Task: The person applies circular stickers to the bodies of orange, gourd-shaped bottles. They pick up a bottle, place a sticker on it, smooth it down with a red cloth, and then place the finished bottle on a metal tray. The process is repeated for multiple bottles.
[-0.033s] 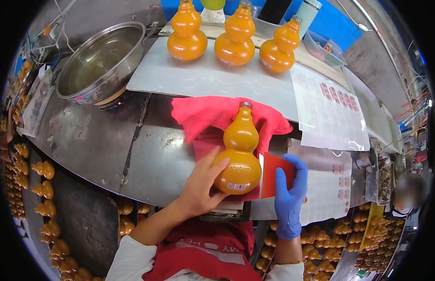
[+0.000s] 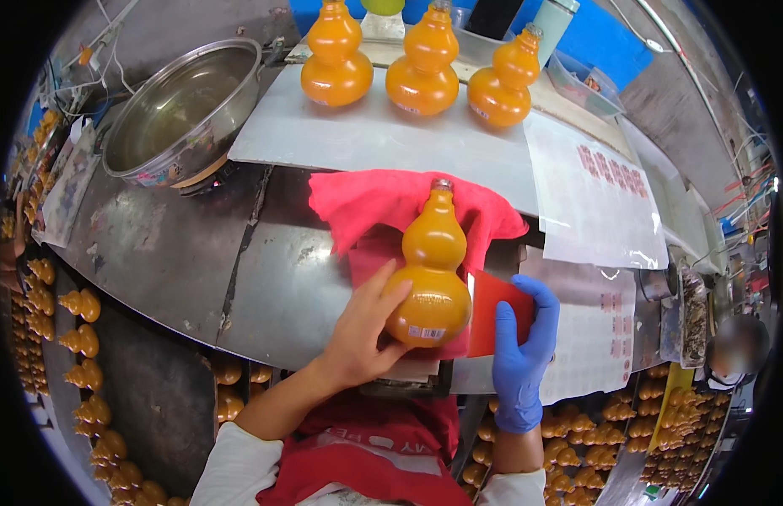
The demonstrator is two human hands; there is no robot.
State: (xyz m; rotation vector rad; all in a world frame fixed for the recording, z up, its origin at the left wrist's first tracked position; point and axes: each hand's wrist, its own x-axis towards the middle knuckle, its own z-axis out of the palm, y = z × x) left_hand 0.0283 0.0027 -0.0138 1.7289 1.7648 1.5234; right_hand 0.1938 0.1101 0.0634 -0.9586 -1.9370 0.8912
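An orange gourd-shaped bottle [image 2: 433, 240] leans back on a bright pink cloth [image 2: 357, 202], its open neck pointing away from me. Fingers and thumb of my bare left hand [image 2: 362, 329] wrap round the left side of its lower bulb. A small barcode label [image 2: 427, 332] shows low on that bulb. In a blue glove, my right hand [image 2: 526, 354] pinches a flat red scraper-like card [image 2: 494, 312] between thumb and fingers. The card's left edge lies close beside the bottle; whether they touch I cannot tell.
Three similar bottles [image 2: 422, 80] stand on a pale board [image 2: 282, 126] at the back. A wide metal pan [image 2: 185, 105] of liquid sits far left. Sheets of labels [image 2: 594, 194] lie to the right. Many more gourd bottles [image 2: 83, 341] line both sides below the metal table [image 2: 180, 253].
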